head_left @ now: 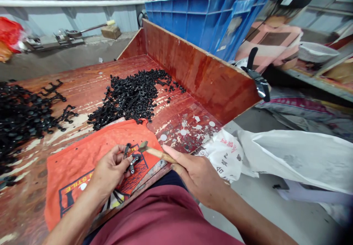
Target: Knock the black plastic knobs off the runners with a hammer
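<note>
My left hand is closed on a small black branched part with round knobs, over an orange printed cloth at the table's front edge. A wooden-handled knife sits in the grip of my right hand. Its short, dull greenish blade points left and reaches close to the black part; whether they touch I cannot tell. Beyond the cloth lies a heap of small black pieces. More branched black parts are piled at the left.
A red-brown wooden board walls off the table's right side, with a blue crate behind it. White sacks hang or lie at the right. On the back ledge are metal tools and a wooden block.
</note>
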Motion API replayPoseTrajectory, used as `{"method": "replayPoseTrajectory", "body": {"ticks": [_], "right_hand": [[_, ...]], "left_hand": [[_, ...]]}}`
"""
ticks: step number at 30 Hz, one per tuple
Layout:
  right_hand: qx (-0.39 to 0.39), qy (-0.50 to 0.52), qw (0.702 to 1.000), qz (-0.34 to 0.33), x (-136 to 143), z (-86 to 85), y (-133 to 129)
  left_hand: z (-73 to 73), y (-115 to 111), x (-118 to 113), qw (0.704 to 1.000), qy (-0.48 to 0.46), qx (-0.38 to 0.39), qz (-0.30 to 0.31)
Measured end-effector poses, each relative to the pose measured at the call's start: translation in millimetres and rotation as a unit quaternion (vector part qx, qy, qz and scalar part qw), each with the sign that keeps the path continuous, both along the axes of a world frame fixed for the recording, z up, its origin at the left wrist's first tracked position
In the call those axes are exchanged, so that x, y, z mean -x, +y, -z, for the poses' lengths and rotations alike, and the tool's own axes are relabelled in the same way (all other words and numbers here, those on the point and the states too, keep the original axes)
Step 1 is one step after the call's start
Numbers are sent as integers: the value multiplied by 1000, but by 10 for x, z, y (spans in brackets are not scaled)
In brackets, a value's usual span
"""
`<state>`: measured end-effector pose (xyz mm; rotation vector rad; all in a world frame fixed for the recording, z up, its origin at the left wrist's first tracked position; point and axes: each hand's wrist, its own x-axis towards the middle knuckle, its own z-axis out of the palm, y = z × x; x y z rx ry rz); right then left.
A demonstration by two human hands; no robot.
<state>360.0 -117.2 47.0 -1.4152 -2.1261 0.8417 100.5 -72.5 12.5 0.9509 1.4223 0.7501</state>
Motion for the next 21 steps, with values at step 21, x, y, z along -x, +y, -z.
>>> {"method": "replayPoseTrajectory", "body": {"ticks": [21], "right_hand": [[18,58,998,33,40,64,-31]], "left_hand": [[-39,-1,64,996,-74,19,-52]]}}
